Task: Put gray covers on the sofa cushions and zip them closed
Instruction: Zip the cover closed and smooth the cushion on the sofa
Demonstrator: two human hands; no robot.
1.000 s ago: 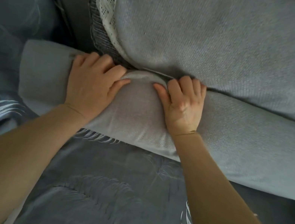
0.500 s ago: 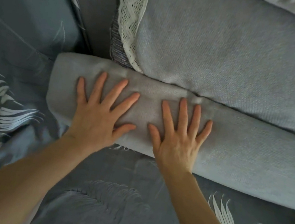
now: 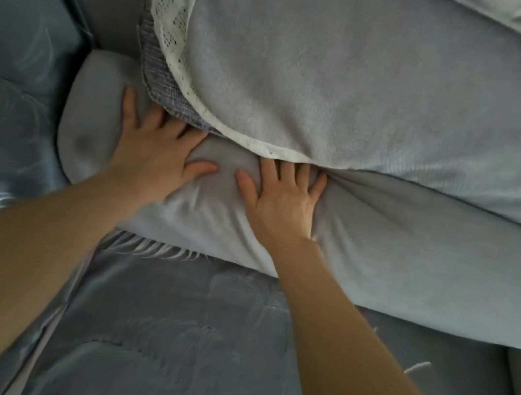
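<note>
1. The gray cushion [image 3: 384,240], already inside its cover, is lying lengthwise across the leaf-print sheet [image 3: 192,342], and its far edge is tucking under the larger gray cushion [image 3: 343,72] behind it.
2. I am pressing my left hand [image 3: 150,160] flat on the cushion near its rounded left end; the fingers are spread and straight, the fingertips are sliding into the seam where the two cushions are meeting, and the hand is grasping nothing.
3. I am laying my right hand [image 3: 283,198] just beside it, thumbs well short of touching; its fingers are also extended, the tips are disappearing under the lace trim [image 3: 174,8] of the cushion behind, and the palm is pushing down without clasping the fabric.
4. The cover is wrinkling and dimpling around both palms, so I am judging the cushion to be soft, light and easily squashed, with a knit surface that is giving good friction, not slipping.
5. For shifting it, I am judging broad flat pressure or a handful of the bulging long edge to be the best hold; pinching loose cloth alone is likely to drag the cover off line.
6. No zipper is showing here, so I am unable to say whether this cover is closed.
</note>
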